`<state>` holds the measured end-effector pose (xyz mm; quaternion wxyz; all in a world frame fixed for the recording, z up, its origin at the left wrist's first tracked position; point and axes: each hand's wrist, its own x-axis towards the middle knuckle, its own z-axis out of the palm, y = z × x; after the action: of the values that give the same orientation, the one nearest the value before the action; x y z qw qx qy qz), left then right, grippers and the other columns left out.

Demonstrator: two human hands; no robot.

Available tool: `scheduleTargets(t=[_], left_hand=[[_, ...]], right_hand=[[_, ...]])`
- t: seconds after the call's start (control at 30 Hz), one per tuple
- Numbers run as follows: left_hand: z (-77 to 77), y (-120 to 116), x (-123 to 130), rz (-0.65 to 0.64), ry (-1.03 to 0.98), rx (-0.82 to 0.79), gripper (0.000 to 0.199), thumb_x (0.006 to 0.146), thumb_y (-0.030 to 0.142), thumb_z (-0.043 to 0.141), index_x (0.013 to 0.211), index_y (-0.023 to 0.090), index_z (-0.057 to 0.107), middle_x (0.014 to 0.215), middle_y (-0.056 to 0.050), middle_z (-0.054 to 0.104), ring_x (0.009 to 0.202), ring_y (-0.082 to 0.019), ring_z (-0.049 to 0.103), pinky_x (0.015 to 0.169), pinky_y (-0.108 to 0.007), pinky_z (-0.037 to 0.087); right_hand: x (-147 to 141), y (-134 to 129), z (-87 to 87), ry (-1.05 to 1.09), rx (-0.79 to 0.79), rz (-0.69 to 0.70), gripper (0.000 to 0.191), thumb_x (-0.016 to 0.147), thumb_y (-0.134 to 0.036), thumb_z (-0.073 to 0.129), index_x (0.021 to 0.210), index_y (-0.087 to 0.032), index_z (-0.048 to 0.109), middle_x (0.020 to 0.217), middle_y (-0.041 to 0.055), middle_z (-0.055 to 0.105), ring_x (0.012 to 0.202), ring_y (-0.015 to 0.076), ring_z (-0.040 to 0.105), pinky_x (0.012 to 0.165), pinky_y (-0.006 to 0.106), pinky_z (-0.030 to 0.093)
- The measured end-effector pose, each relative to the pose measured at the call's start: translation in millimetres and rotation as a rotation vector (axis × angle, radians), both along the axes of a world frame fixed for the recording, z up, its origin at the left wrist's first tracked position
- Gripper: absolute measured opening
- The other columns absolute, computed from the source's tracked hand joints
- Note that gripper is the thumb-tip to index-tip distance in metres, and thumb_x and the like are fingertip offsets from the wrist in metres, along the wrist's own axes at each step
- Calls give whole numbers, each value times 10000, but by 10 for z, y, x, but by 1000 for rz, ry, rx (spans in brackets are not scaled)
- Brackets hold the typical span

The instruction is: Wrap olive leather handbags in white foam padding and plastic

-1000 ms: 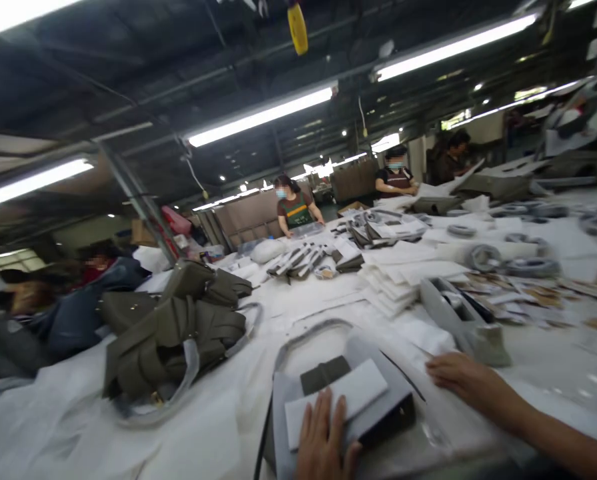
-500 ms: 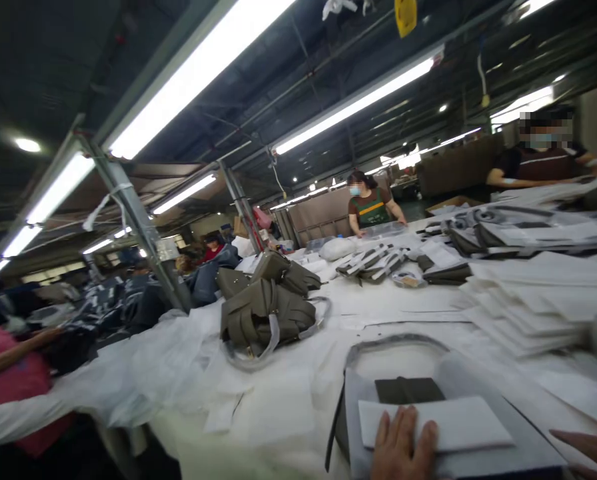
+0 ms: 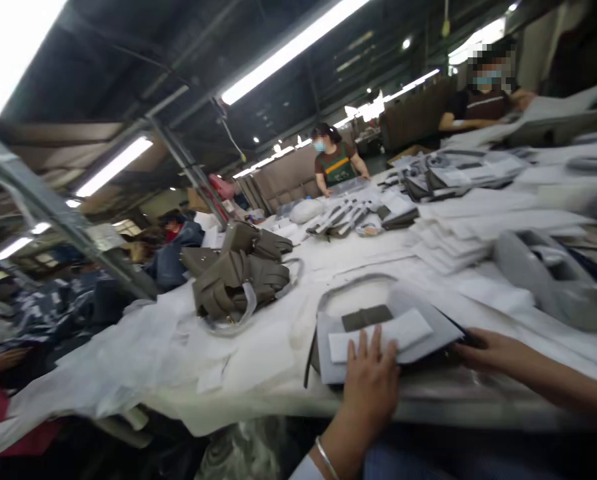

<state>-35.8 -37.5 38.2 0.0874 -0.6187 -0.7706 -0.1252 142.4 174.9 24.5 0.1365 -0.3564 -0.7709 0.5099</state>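
Observation:
A dark olive handbag (image 3: 315, 363) lies flat at the table's front edge, covered by a pale sheet (image 3: 408, 300). Its wrapped handle (image 3: 361, 279) arches toward the far side. An olive patch (image 3: 367, 317) and a folded white piece (image 3: 413, 331) rest on the sheet. With fingers spread, my left hand (image 3: 371, 380) presses flat on the white piece and holds nothing. My right hand (image 3: 485, 352) grips the bag's dark right corner, its fingertips partly hidden there.
Olive bags (image 3: 238, 280) are piled to the left. White sheets (image 3: 443, 237) are stacked at the right, near a grey tape dispenser-like block (image 3: 553, 280). Two co-workers (image 3: 339, 163) stand across the table. A metal post (image 3: 73, 213) slants at the left.
The view has swung right and down, bringing the table edge and both forearms into sight. My right hand now shows at the bag's right corner; the left stays on the white piece.

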Motion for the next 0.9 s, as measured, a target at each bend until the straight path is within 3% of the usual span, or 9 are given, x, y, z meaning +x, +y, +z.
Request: scheduleTargets(t=[0.1,0.2,0.27,0.37,0.5,0.67,0.77,0.9], left_hand=[[18,56,50,10,15,-64,480,1002,298,404,1479,244,408,1591,-57,354,1452,-356,320,1119,-651,346],[9,78,60,-16,43,-71,486,993,225,399,1478,205,393,1582,-78,370,1467,-312,304,1126,-644,334],[13,72,68,-20,75,-58,511,983,192,407,1492,212,367,1571,-82,390,1462,-305,316,1117,-644,342],[41,73,88,-13,110,-28,551,974,191,439,1512,255,337,1551,-86,422,1435,-321,362,1092,-648,365],[50,114,128,5,95,0,575,965,326,516,1510,246,353,1517,-121,458,1401,-350,400,1092,-637,366],[-125,150,166,46,106,84,771,893,449,626,1539,192,294,1525,-153,433,1426,-376,348,1142,-628,299],[-248,155,140,82,116,153,746,891,388,629,1531,183,305,1522,-148,438,1436,-350,343,1166,-596,281],[-304,147,34,95,116,235,754,849,150,596,1534,167,281,1494,-143,479,1422,-320,384,1162,-544,328]], right_hand=[[26,-28,179,76,-235,17,482,672,-551,738,967,-171,720,856,84,731,826,267,669,743,361,537],[57,-119,332,200,-465,83,535,733,-527,737,1126,-167,692,1041,106,727,1007,263,668,905,371,533],[78,-186,381,270,-527,113,528,793,-521,707,1206,-194,670,1156,118,707,1134,271,639,1005,400,501],[80,-231,361,297,-519,80,509,843,-537,665,1232,-209,666,1217,121,696,1184,278,627,1054,436,481],[44,-225,306,334,-548,23,485,844,-536,678,1178,-185,697,1199,121,711,1120,273,666,1046,433,500],[22,-241,386,412,-574,-30,496,827,-485,724,1221,-187,683,1167,102,727,1113,265,671,1077,437,481],[-15,-308,473,463,-547,-31,522,827,-465,734,1260,-182,665,1145,90,736,1143,263,657,1121,449,436],[-85,-376,545,521,-476,-41,591,815,-455,748,1321,-175,626,1151,89,735,1165,270,643,1131,469,418]])
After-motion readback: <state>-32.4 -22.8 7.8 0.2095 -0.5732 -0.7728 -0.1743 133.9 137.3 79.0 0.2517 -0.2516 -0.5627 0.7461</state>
